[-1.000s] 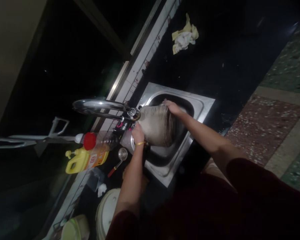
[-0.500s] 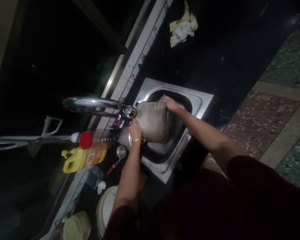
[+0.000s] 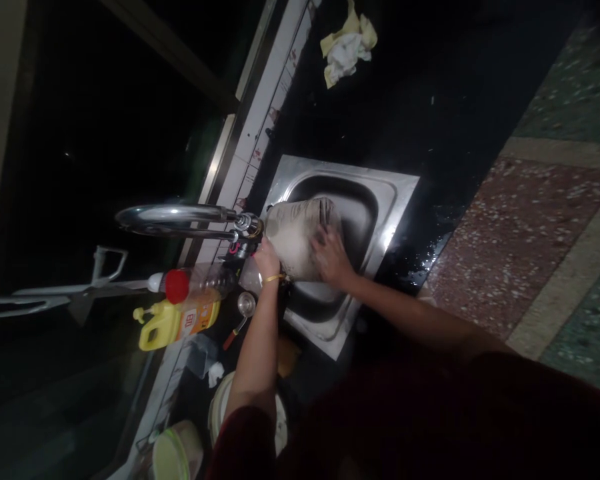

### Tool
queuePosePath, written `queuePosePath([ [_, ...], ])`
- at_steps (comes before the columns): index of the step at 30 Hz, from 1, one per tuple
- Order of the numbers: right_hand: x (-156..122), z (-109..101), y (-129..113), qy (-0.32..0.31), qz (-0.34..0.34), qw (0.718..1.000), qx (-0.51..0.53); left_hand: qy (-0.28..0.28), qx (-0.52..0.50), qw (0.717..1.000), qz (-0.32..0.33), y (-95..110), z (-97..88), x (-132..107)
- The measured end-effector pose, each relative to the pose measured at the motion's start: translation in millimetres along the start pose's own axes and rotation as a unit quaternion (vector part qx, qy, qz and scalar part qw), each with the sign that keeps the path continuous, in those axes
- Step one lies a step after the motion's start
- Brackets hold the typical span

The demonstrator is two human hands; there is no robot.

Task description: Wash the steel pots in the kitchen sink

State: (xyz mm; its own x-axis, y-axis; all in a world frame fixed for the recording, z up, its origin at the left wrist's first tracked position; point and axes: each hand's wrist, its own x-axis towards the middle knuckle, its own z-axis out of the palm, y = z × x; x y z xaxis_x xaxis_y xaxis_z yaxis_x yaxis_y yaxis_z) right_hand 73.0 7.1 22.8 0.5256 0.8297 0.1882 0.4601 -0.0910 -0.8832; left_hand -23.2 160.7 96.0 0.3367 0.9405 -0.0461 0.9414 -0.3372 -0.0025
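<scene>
A worn grey-beige pot-like container [image 3: 295, 233] lies tilted on its side over the steel sink [image 3: 400, 197], its darker, stained end turned away from the tap. My left hand [image 3: 267, 260], with a yellow band at the wrist, grips the container's edge near the tap. Against the side near the darker end rests my right hand [image 3: 333, 257], its fingers spread and a little blurred. Whether anything thin lies under those fingers, I cannot tell. The inside of the container is hidden from me.
A chrome tap [image 3: 180, 217] curves beside the sink. Left of my arm are a red-capped bottle [image 3: 177, 287], a yellow jug [image 3: 177, 325], a small ladle [image 3: 245, 307] and a lidded tub [image 3: 173, 457]. Cloths [image 3: 347, 53] lie on the dark counter [image 3: 390, 127].
My right hand has moved from the container's far upper edge down onto its near side, fingers spread. My left hand keeps its grip. The view has shifted slightly.
</scene>
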Motion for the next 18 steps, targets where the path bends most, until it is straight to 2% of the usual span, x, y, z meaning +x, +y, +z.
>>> queuePosePath([
  [2,62.7,-10.4,16.6,0.003,0.014,1.000,0.016,-0.001,0.031,0.999,0.010,1.8,-1.4,0.2],
  [4,119.1,-20.5,34.1,-0.029,0.074,0.995,0.052,-0.003,0.034,0.999,0.009,4.0,-3.5,-0.3],
  [5,135.3,-24.1,40.1,-0.038,0.098,0.992,0.067,-0.004,0.024,1.000,0.003,5.1,-4.7,-0.8],
  [6,140.4,-25.9,43.4,-0.040,0.111,0.990,0.077,-0.004,0.009,1.000,-0.005,6.0,-6.0,-1.7],
  [8,117.1,-23.0,41.8,-0.010,0.106,0.991,0.085,0.001,-0.028,0.999,-0.029,7.0,-8.2,-4.2],
  [11,40.4,-9.2,27.3,0.067,0.093,0.986,0.117,0.008,-0.080,0.995,-0.055,6.3,-8.5,-8.0],
  [13,8.8,-4.7,21.3,0.106,0.101,0.978,0.147,0.002,-0.098,0.993,-0.062,5.4,-6.7,-8.3],
  [15,15.6,-8.1,26.1,0.134,0.128,0.970,0.158,-0.002,-0.103,0.993,-0.061,5.1,-4.1,-5.9],
  [18,71.1,-22.7,44.2,0.142,0.202,0.954,0.171,0.013,-0.091,0.995,-0.049,5.2,-0.3,0.3],
])
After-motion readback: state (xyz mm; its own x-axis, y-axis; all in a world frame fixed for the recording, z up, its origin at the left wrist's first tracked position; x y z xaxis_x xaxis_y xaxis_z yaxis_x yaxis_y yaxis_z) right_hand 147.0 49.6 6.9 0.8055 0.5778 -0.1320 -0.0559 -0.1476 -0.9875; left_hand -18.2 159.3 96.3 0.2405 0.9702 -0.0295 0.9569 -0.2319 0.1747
